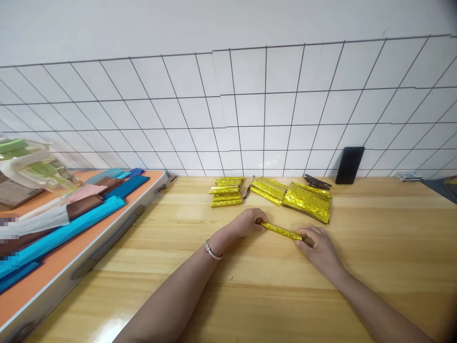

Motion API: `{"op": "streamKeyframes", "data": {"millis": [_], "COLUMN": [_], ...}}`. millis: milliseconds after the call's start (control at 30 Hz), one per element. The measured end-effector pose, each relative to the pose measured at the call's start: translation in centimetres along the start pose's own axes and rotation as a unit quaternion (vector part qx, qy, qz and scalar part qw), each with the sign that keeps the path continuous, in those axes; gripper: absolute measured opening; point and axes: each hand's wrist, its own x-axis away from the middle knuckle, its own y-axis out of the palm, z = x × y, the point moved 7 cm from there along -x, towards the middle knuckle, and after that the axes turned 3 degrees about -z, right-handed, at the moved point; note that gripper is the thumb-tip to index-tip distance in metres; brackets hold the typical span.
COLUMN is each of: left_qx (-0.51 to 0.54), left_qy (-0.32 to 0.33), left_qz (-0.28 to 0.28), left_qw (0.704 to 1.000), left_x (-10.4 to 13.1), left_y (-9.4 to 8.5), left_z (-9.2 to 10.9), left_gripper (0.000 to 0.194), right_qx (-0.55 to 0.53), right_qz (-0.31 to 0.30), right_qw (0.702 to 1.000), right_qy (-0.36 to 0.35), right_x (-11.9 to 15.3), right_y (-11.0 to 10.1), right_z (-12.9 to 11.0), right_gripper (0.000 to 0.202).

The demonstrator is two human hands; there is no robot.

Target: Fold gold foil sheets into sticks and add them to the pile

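A narrow strip of folded gold foil (283, 231) is held between both hands, slanting down to the right just above or on the wooden table. My left hand (250, 222) pinches its left end; a bracelet circles that wrist. My right hand (319, 245) grips the right end between thumb and fingers. Behind my left hand lies a stack of narrow gold foil bundles (227, 192). To its right are a pen (249, 187), a flat gold foil sheet stack (268, 190) and a larger gold stack (307, 202).
A black phone (350, 165) leans on the tiled wall, with a dark clip-like item (317, 182) left of it. On the left, an orange-topped raised board (110, 224) bears blue, brown, white and pink folded sheets and a green-and-white object (34, 164).
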Motion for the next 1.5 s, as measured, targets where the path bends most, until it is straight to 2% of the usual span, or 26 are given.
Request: {"op": "streamKeyframes", "data": {"millis": [467,733,900,1100,1267,1500], "left_qx": [0.058,0.139,0.172,0.148,0.118,0.045], "left_qy": [0.006,-0.005,-0.009,-0.019,-0.021,-0.007], "left_qz": [-0.014,-0.019,-0.003,0.031,0.032,0.05], "left_qw": [0.998,0.99,0.985,0.988,0.992,0.998], "left_x": [0.1,-0.8,-0.9,0.4,0.8,1.6], "left_y": [0.3,1.1,1.6,2.1,2.5,1.8], "left_z": [-1.0,-2.5,-3.1,-2.4,-1.4,-0.1], "left_gripper": [0.022,0.046,0.042,0.037,0.035,0.03], "right_qx": [0.013,-0.008,-0.01,-0.014,-0.018,-0.016], "right_qz": [-0.006,-0.003,-0.005,0.001,-0.016,-0.031], "right_qw": [1.0,1.0,1.0,1.0,1.0,0.999], "right_qy": [-0.007,0.016,0.015,0.002,-0.009,-0.004], "right_x": [0.0,0.0,-0.1,-0.1,-0.2,-0.3], "right_y": [0.0,0.1,0.3,0.7,0.9,1.7], "right_z": [-0.4,0.7,1.4,1.9,2.0,3.3], "right_gripper": [0.017,0.016,0.02,0.024,0.026,0.029]}}
